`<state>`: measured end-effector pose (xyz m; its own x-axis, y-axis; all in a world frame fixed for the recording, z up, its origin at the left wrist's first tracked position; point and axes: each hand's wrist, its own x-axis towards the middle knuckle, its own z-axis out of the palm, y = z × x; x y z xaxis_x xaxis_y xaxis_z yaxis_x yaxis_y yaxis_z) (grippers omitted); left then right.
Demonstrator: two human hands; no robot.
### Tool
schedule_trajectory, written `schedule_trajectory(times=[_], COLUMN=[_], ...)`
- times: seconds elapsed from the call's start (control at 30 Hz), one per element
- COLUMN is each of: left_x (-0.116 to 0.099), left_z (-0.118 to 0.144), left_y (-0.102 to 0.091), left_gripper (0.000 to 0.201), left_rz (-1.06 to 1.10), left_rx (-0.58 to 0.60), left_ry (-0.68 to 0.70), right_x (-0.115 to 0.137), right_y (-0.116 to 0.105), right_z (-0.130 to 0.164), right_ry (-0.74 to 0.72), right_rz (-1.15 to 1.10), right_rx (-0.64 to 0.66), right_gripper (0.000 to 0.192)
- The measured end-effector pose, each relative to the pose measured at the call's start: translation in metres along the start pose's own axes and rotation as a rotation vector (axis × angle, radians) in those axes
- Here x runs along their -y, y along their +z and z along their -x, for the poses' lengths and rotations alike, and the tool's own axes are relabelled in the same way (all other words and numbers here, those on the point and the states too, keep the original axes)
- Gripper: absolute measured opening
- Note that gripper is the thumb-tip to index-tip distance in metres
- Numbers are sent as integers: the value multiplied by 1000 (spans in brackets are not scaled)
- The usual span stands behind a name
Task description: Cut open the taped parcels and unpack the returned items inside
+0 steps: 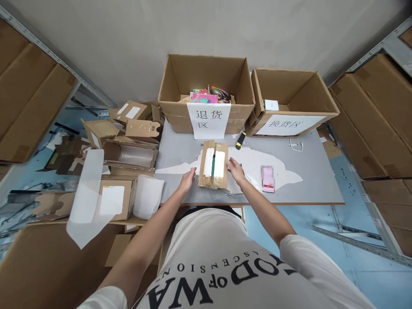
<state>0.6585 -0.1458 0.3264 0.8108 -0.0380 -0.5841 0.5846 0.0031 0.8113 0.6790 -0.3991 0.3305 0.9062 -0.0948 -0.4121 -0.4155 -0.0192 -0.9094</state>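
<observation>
Grey table point(180, 150) — open hands point(188, 179) flank parcel point(213, 165).

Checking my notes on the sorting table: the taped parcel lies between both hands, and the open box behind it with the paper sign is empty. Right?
Not quite. In the head view the taped parcel lies between the left hand and right hand, but the signed box holds colourful items, not nothing.
</observation>
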Motion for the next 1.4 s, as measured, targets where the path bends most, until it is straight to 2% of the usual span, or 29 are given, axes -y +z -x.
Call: schedule_trajectory(times=[0.1,0.17,0.3,0.47,0.67,0.83,1.0,1.1,1.23,1.4], left_x=[-17,-26,-36,-37,-34,-27,-10,4,23,41], left_z=[-12,-16,-16,-13,-12,3,29,43,53,50], left_y=[-2,-2,1,3,4,9,27,40,48,40], left_gripper=[70,72,74,75,75,74,71,73,85,84], left_rz=[69,83,64,58,101,219,354,342,331,304], left_rx=[126,212,355,367,351,274,205,228,328,403], left_ry=[-24,-62,-98,-85,-79,-4,101,115,115,84], right_x=[-17,-23,-24,-18,-9,9,45,64,72,64], right_y=[2,5,14,18,13,4,-2,-2,3,8], right_z=[44,62,72,69,65,38,-13,-48,-83,-97], right_ry=[57,121,151,94,153,69,-45,-80,23,234], right_rz=[-82,-117,-124,-150,-175,-54,64,150,214,157], right_rx=[28,68,97,143,171,216,362,443,530,536], right_gripper=[74,75,76,70,64,56,55,58,67,83])
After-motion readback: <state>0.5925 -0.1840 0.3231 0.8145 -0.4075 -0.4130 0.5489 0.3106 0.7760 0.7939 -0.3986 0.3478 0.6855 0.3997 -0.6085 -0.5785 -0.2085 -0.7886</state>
